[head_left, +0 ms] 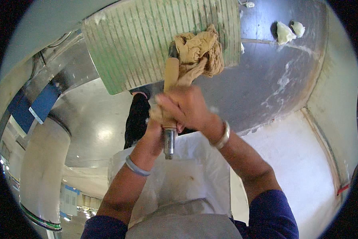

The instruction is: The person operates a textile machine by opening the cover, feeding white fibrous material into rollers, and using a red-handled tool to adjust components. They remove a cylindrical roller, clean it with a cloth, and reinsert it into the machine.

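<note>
A tan roller [171, 71] with a dark ring at its far end and a bare metal shaft [169, 141] at its near end points away from me. My left hand [156, 121] is closed around its near part, mostly covered by the other hand. Over the roller, my right hand [189, 104] is closed and slightly blurred; whatever lies between its fingers is hidden. From just beyond that hand, a crumpled tan cloth [201, 49] runs up beside the roller onto a ribbed green-and-white board [135, 44].
Wads of white fluff [284, 32] sit on the dark metal surface [246, 83] at the far right. On the left stand a pale rounded column [43, 163] and a blue panel [45, 99]. A white apron [179, 175] covers my lap.
</note>
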Demonstrator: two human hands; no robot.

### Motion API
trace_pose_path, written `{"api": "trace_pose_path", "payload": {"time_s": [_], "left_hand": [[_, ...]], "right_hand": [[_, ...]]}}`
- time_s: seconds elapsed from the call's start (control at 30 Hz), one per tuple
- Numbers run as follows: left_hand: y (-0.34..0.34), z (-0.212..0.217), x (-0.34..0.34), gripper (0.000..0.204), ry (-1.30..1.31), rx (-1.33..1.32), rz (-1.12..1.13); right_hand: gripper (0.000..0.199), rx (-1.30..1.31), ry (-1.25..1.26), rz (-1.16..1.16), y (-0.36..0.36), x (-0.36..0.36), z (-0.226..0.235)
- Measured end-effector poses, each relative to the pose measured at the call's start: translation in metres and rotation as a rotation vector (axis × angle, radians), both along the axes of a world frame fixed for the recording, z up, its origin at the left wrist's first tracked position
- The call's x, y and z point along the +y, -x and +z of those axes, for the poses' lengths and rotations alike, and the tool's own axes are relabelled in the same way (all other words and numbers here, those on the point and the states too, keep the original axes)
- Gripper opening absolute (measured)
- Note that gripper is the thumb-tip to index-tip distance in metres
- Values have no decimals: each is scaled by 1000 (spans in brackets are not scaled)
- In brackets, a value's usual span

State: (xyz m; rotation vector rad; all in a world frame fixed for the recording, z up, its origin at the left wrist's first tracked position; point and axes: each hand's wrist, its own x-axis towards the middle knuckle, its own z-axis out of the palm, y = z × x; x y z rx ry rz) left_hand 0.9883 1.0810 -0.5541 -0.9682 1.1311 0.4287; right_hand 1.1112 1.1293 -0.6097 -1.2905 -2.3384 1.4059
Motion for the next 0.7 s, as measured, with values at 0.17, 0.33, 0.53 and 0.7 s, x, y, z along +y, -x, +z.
{"api": "trace_pose_path", "payload": {"time_s": [0.17,0.33,0.53,0.7], "left_hand": [[-12,-10,-28,54,-545,-121,314],[-19,-15,-35,53,-632,117,221],[-26,-17,-32,61,-428,50,202],[-25,-16,-32,65,-617,135,56]], "right_hand": [[23,142,84,-351,27,51,-42],[26,215,249,-149,14,2,34],[28,-26,63,-286,12,18,-48],[29,-16,246,-431,15,44,-39]]}}
